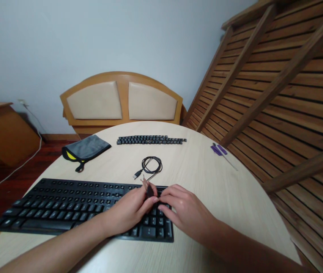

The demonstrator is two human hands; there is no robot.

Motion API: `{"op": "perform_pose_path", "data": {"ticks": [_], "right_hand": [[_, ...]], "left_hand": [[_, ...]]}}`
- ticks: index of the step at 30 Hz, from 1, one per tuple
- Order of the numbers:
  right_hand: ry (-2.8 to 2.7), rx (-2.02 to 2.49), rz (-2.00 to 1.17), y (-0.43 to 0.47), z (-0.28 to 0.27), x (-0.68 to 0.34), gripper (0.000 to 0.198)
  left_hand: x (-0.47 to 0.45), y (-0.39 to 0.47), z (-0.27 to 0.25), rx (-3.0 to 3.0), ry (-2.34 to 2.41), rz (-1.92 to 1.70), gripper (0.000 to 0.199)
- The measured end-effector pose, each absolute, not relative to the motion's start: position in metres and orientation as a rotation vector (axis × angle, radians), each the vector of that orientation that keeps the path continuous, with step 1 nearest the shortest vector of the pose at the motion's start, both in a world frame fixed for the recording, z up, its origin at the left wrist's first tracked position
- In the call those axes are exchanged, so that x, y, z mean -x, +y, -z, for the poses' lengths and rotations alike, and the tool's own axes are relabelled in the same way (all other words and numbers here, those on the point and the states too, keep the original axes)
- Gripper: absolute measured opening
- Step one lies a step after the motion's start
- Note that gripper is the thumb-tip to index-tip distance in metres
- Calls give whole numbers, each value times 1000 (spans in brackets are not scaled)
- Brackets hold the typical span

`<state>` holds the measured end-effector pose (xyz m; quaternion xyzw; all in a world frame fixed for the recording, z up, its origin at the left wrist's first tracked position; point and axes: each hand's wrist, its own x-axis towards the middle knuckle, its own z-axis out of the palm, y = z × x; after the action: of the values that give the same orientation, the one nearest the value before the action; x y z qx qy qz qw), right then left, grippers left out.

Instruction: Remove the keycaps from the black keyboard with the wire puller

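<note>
Filling a pale wall's corner, round wooden table [207,178].

Both hands [155,208] over black keyboard [64,204]

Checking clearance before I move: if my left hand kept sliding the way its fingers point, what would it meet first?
Probably the right hand: the left hand points rightward over the black keyboard, fingertips nearly meeting around a small dark tool.

The hands hide the keyboard's [64,206] right-hand keys; the small tool [147,187] pinched between them is too blurred to identify
</note>
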<state>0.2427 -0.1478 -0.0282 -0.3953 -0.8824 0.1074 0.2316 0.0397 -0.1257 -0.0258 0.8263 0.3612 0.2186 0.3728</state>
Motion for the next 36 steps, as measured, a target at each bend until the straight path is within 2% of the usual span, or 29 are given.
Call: {"op": "perform_pose_path", "data": {"ticks": [25, 36], "right_hand": [[-2450, 1082, -107, -148, 35, -242, 4], [-2333, 1142, -317, -143, 28, -251, 11]], "left_hand": [[-36, -127, 25, -2001, 888, -520, 21], [-37, -122, 28, -1841, 952, -687, 25]]}}
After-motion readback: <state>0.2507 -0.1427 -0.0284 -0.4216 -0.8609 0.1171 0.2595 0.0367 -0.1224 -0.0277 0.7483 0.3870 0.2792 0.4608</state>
